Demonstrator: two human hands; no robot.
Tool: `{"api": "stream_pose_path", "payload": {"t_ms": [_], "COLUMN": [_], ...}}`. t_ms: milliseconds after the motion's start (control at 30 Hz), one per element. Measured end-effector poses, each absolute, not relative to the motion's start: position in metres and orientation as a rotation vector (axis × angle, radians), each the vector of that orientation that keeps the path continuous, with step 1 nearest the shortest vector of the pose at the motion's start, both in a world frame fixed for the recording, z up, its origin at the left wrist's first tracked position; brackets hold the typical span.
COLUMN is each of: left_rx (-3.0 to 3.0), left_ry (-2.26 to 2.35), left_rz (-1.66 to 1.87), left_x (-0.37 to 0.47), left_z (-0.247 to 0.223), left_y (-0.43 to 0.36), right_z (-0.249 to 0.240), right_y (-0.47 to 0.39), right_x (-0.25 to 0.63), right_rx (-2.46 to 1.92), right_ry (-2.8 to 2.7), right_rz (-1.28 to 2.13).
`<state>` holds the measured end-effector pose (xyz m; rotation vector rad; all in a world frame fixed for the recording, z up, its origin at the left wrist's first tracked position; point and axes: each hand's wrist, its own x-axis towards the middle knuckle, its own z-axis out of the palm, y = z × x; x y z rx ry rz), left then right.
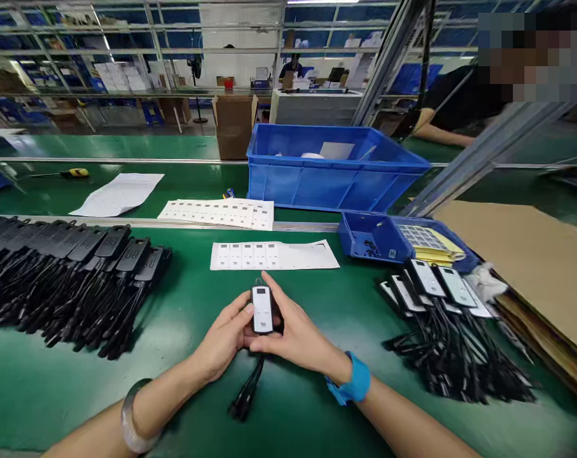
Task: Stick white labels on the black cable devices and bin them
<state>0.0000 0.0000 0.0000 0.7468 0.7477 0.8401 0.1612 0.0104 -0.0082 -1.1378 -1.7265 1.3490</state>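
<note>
A small black electronic device with a white label on its face is held between both hands over the green table. My left hand grips its left side, thumb on the label's edge. Around its right side and lower end wraps my right hand, with the index finger reaching up past the top corner. Short black cables hang from its lower end onto the table. Just beyond lies a white label sheet, its printed labels on the left part and blank backing on the right.
Rows of unlabelled black devices with cables lie at left. Labelled devices are piled at right, beside cardboard. Behind stand a large blue bin, a small blue tray and more label sheets. A co-worker is at far right.
</note>
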Motion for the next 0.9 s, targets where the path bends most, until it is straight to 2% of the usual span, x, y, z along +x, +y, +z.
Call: {"api": "stream_pose_path", "payload": {"t_ms": [133, 267, 567, 700, 800, 900], "left_rx": [0.853, 1.004, 0.911, 1.615, 2.224, 2.562], "left_ry": [0.786, 0.804, 0.795, 0.998, 1.241, 1.348], "left_rz": [0.830, 0.796, 0.862, 0.733, 0.703, 0.595], "left_x": [0.000, -0.001, -0.006, -0.026, -0.044, -0.056], "left_z": [-0.004, -0.006, -0.006, -0.010, -0.019, -0.030], "left_y": [-0.001, 0.000, 0.006, 0.025, 0.045, 0.058], "right_z": [-0.014, -0.020, -0.007, 0.018, 0.035, 0.038], "right_y": [0.006, 0.004, 0.011, 0.018, 0.021, 0.017], "right_x": [0.162, 0.158, 0.159, 0.180, 0.207, 0.237], "right_rx": [-1.092, -1.090, -1.133, -1.337, -1.784, -2.170], "right_ry": [-1.646, -1.648, -2.026, -2.124, -2.196, -2.220], "right_rz": [1.406, 1.306, 0.728, 0.499, 0.275, 0.065]}}
